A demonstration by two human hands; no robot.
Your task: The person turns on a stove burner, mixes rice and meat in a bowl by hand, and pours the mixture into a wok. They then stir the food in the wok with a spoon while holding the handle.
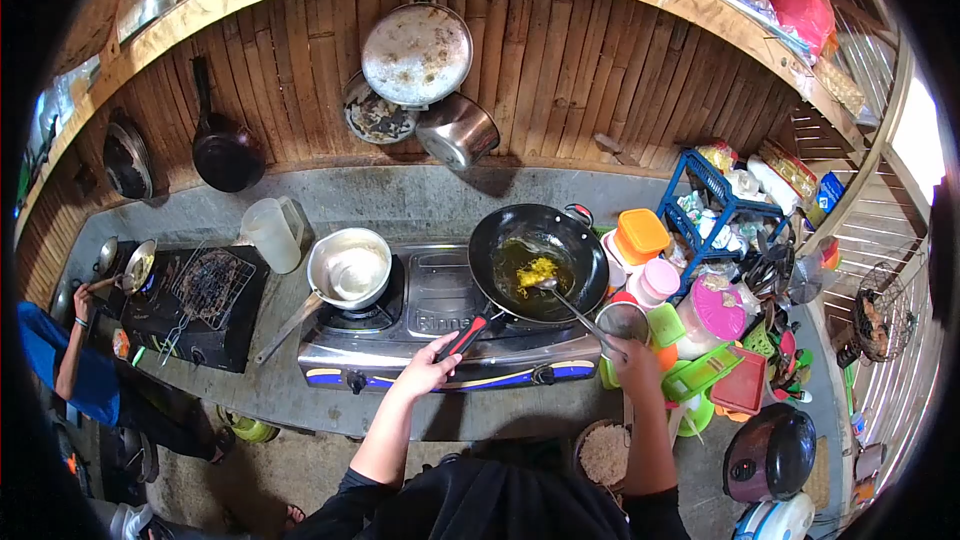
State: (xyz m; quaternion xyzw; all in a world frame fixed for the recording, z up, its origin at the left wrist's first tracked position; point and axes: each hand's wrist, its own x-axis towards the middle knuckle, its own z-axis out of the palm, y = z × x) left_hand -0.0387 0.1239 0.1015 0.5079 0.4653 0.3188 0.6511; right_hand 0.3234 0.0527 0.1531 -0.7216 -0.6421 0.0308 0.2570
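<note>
A black wok [500, 240] sits on the right burner of the silver gas stove [435, 275]. Yellow paste [537, 273] lies in oil at its bottom. My left hand [428, 368] is closed around the wok's black and red handle [465, 336]. In my right hand [632, 360] is the handle end of a metal spatula [575, 312]; its head touches the yellow paste. On the left burner stands a light saucepan [349, 240] with a long handle pointing down and left, and something pale shows inside it.
Colorful plastic containers [700, 370] crowd the counter to the right, near a blue rack [715, 195] and a dark rice cooker [770, 452]. At the far left, another person [85, 360] holds a small pan [138, 265] beside a second stove with a wire grill [213, 283].
</note>
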